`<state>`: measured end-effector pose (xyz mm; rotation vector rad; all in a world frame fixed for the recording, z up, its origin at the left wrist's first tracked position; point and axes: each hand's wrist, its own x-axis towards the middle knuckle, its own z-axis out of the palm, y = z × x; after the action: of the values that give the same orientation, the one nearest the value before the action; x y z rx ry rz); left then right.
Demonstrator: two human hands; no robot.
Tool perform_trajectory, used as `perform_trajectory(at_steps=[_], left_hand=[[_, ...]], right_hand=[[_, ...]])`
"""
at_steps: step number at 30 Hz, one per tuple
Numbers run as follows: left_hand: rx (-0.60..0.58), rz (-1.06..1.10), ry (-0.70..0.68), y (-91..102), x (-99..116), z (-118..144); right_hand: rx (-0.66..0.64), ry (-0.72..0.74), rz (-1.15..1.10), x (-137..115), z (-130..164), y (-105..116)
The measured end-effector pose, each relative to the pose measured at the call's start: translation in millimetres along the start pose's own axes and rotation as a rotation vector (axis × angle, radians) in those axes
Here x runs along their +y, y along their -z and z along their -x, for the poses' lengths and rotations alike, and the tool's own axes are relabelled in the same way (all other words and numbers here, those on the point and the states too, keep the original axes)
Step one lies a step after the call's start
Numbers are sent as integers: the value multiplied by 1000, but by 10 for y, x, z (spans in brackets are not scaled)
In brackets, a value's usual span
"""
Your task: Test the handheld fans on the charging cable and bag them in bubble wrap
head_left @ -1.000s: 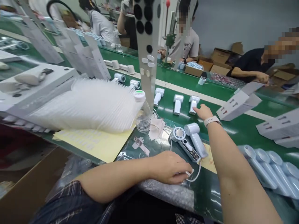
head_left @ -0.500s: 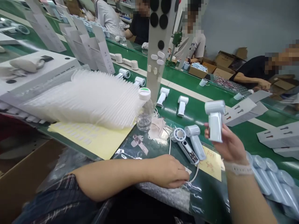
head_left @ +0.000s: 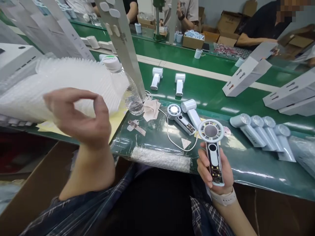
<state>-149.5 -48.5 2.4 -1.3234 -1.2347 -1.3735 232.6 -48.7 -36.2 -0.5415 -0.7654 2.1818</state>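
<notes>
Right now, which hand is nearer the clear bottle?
Left. The left hand is raised to the left of the clear bottle, apart from it; the right hand is well to its right, holding a handheld fan.

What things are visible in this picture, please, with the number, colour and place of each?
Held fan: one, pale blue and black, right foreground
Open-front fan: one, pale blue and black, on the bench
Fan beside it: one, pale blue
Row of fans: four, pale blue, right
Far fans: two clearly visible, whitish, on the belt
Cable: white, bench
Bottle: one, clear, white cap, by the post
Cloth: one, pinkish, beside bottle
Plastic stack: one, white, left
Printed cartons: several, white, right
Cardboard boxes: several, brown, background
Co-workers: several, background
Left hand: one, bare, before the stack
Right hand: one, bare, around the held fan's handle
</notes>
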Motion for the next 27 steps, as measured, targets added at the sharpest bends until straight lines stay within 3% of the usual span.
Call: perform_trajectory(at_steps=[1,4,5,11,17,24,27], left_hand=[[-87,-82,7,96,-188,24],[-500,-157,84,344,-611,195],[-568,-164,117,404,-704,265],[-629,-244,166,529,-962,488],[-677,-139,101,417,-1030,542],[-608,-171,51,371,-1211,572],[-663,-170,15,376,-1224,499]], right_hand=[[-7,-4,-8,13,-1,5],[-3,-38,18,40,-37,-11],[2,-56,29,47,-52,-22],[16,-97,55,87,-96,-73],[23,-90,45,113,-29,-46],[51,-70,80,134,-6,-6],[0,-43,70,153,-14,8]])
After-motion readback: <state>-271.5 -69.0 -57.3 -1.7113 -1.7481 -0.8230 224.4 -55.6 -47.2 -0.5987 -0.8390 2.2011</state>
